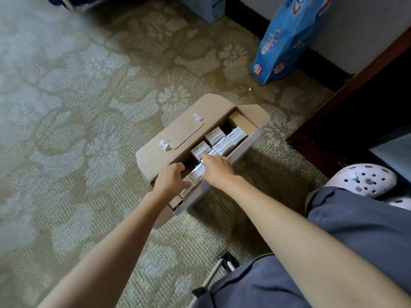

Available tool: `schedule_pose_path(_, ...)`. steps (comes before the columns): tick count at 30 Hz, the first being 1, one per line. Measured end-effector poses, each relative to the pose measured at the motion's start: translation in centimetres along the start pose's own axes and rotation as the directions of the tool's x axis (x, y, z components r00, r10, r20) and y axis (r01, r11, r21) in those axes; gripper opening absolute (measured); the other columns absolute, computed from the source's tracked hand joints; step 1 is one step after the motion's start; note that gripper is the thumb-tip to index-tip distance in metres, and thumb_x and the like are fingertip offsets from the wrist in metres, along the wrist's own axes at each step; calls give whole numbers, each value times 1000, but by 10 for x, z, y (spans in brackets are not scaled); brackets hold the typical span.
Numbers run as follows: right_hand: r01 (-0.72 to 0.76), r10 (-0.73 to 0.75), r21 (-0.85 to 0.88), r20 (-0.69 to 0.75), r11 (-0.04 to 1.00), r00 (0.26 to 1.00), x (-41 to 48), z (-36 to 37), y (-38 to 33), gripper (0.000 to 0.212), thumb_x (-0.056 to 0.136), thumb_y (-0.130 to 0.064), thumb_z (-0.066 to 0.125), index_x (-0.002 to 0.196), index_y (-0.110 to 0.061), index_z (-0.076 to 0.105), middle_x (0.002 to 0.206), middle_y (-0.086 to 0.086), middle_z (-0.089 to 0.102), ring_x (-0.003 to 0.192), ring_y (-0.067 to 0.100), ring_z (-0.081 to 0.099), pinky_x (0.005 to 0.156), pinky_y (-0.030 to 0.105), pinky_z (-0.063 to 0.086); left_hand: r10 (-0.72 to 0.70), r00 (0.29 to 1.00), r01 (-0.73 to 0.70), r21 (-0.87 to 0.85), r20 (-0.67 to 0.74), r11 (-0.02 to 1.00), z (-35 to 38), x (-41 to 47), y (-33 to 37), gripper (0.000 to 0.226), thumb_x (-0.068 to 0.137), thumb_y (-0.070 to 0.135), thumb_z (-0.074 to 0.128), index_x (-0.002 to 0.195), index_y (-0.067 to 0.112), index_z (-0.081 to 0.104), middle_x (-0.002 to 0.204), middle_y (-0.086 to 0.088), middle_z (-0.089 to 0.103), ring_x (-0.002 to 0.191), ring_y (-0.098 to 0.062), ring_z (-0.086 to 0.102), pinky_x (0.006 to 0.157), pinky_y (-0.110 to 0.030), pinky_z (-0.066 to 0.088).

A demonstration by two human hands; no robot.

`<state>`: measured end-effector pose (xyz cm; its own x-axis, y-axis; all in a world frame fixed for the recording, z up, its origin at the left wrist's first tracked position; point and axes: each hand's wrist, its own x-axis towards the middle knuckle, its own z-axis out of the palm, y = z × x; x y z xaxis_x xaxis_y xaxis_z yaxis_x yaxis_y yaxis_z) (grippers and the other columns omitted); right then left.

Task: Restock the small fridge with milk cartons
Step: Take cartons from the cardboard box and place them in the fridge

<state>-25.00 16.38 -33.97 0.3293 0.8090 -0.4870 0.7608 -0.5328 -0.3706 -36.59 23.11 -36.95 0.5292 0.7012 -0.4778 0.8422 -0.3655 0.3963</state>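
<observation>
floor-level check: open box of milk cartons, both hands inside

nearest the lens, two bare forearms reach forward over grey woven trouser legs point(344, 241). a thin metal rod with black fittings point(224, 263) lies at the near edge of the carpet, beside the knee. the carpet point(66, 107) is ribbed, olive, with a pale floral pattern.

the cardboard box point(242, 147) is long, narrow and of plain brown board. it sits diagonally on the carpet, right of centre. its lid flap point(178, 134) is folded open to the left. the flap is flat with rounded corners, a cut handle outline and two white plastic clips point(165, 144).

the milk cartons point(222, 140) are small rectangular blocks with pale printed tops, packed in rows along the box. a brown board insert fills the far end.

left hand point(170, 180): at the near end of the box, fingers curled down beside the flap's inner edge and onto carton tops. whether it grips a carton cannot be told.

right hand point(219, 166): at mid-box, fingers curled round a tilted carton point(198, 171) that sits askew above its neighbours.

a pale perforated rubber clog point(367, 178) rests at the carpet's right edge. a glossy blue printed bag point(287, 38) leans on the wall at the far-right corner. a dark red-brown wooden frame point(347, 90) runs along the right edge.
</observation>
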Motion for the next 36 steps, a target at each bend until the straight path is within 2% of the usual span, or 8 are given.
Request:
schedule_pose_path(4,3,2,-55,101,998,995,13,-3,-4,48,90,-7,54,133,-13,34,126,16,55,117,33,52,94,42,43,28,999,-28,4,41,1000,4,-1,-5,52,76,28,73,121,6,56,115,-10,65,107,-24,60,85,-32,47)
schedule_pose_path(9,68,-27,-192,208,979,978,23,-2,-6,52,87,-6,57,133,-14,33,126,16,53,118,33,51,92,44,45,34,991,-42,63,126,997,1,1,-9,55,70,39,76,109,4,58,98,-7,64,97,-25,61,80,-37,49)
schedule_pose_path(15,120,-18,-332,295,936,955,28,-8,-17,48,89,-7,52,134,-11,37,128,16,48,119,33,47,96,44,46,68,989,-85,130,131,988,-1,5,-6,41,67,35,79,85,16,47,95,-12,67,88,-27,62,74,-39,51)
schedule_pose_path(19,141,-4,-459,286,877,958,31,-2,-26,41,92,-8,45,133,-6,40,132,16,44,121,33,46,91,41,48,62,995,-69,85,76,994,3,1,-5,30,70,27,74,81,15,48,72,-2,55,71,-23,52,63,-38,47)
schedule_pose_path(22,161,-55,-435,245,886,968,31,0,-17,35,91,-5,46,126,-5,47,127,15,49,119,31,49,88,36,48,62,998,-62,81,-4,995,9,0,-8,21,74,17,66,78,9,47,58,3,41,67,-28,51,58,-32,38)
schedule_pose_path(27,134,-69,-263,243,955,967,32,-4,1,38,87,-16,62,122,-9,53,120,12,58,115,28,53,91,36,47,28,999,-24,105,-40,994,14,2,-12,27,82,24,66,92,5,51,89,-12,63,87,-31,62,68,-37,46)
schedule_pose_path(30,184,-123,-289,218,939,968,31,0,-2,36,86,-18,64,118,-6,52,118,14,57,113,30,54,87,36,48,9,999,-6,108,-31,994,15,2,-10,30,86,30,62,97,5,50,97,-11,62,92,-31,60,71,-37,46)
schedule_pose_path(36,365,-296,-397,225,842,928,22,-6,-7,29,88,2,55,116,0,51,128,20,45,104,29,59,78,31,46,23,999,-17,148,-42,989,20,0,-9,27,93,26,50,107,3,46,108,-13,60,102,-32,58,76,-37,43)
